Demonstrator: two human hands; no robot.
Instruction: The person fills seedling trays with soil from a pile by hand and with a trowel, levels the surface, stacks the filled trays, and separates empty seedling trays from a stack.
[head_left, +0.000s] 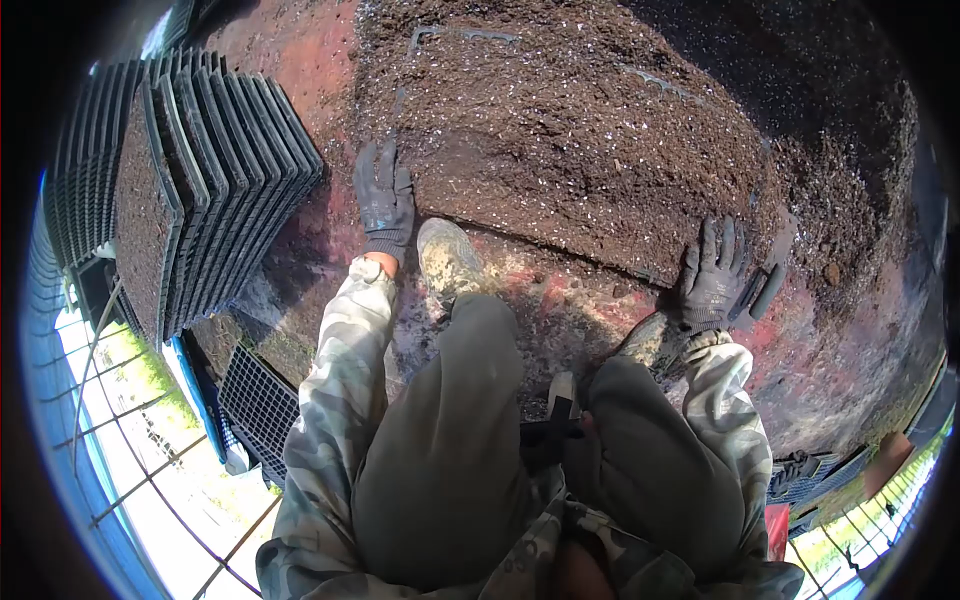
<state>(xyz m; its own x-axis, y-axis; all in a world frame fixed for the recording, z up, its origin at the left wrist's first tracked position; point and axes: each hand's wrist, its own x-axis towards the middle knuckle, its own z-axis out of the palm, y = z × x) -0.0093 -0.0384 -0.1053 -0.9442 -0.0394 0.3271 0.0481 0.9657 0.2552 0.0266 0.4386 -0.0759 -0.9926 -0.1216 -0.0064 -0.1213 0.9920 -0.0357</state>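
Note:
A seedling tray [560, 240] lies in front of me, heaped with brown potting soil [570, 130] flecked with white bits. Only its front edge and parts of its far rim show through the soil. My left hand [383, 198], in a dark grey glove, rests at the tray's left edge with its fingers stretched out. At the front right corner, my right hand [714, 275], gloved alike, lies with fingers spread and touches the soil. Just right of it is a dark, elongated object [768, 290] whose kind I cannot make out. Neither hand visibly grips anything.
Stacked black trays [225, 180], with soil on the near one, stand at the left. An empty grid tray [258, 405] sits below them. More dark soil [840, 150] covers the right side of the worn reddish surface [560, 310]. My shoes [446, 258] are close to the tray.

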